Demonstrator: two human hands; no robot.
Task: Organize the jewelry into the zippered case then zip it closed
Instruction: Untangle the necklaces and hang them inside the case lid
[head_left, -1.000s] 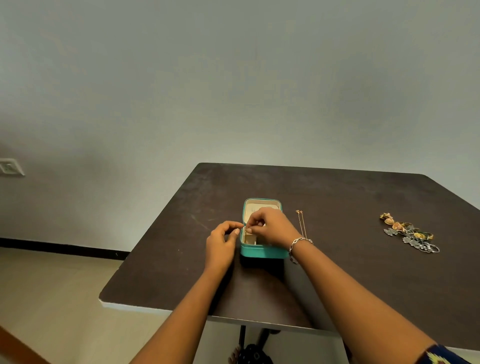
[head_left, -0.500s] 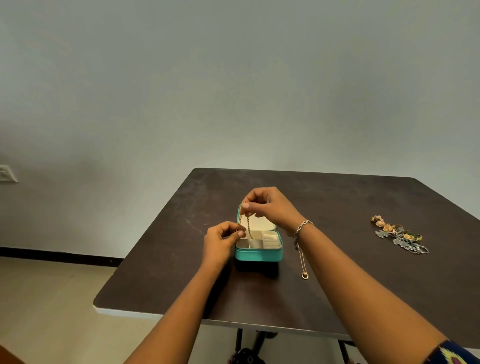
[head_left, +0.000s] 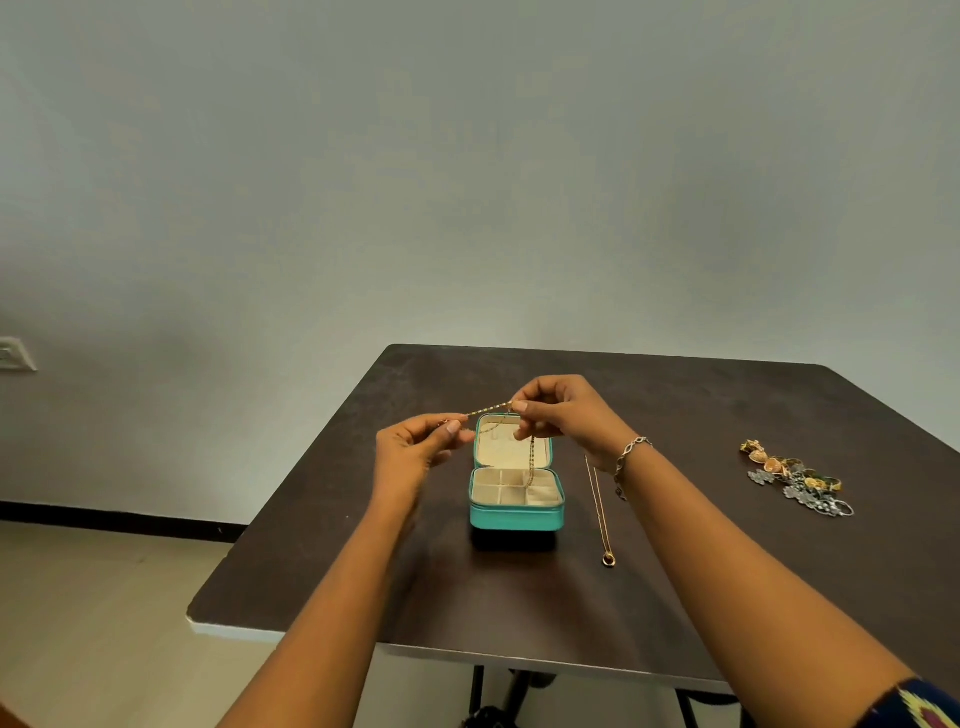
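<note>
Near the middle of the frame a person holds a thin gold chain (head_left: 488, 410) above an open teal zippered case (head_left: 517, 515). The left hand (head_left: 415, 449) pinches one end of the chain between thumb and forefinger, just left of the case's raised lid (head_left: 511, 448). The right hand (head_left: 569, 415), slightly higher and to the right, pinches the chain further along with curled fingers. Between the two hands a short stretch of chain runs taut and slants up to the right. From the right hand the rest hangs down in front of the cream lining of the lid, its lower end reaching the small cream compartments (head_left: 514, 488) in the base; whether it touches the bottom there, I cannot tell.

The case stands on a dark brown table (head_left: 675, 597), with its lid tipped back and away from the person. Just right of it a second fine necklace (head_left: 597, 499) lies straight on the tabletop, its small round pendant (head_left: 608, 559) at the near end. A silver link bracelet (head_left: 629, 457) circles the right wrist. Well apart, towards the right edge of the frame, lies a heap of gold and silver pieces (head_left: 795, 480).

A patterned sleeve (head_left: 922, 702) shows at the lower right corner. A pale wall fills the upper half, with a switch plate (head_left: 13, 354) at the far left.
</note>
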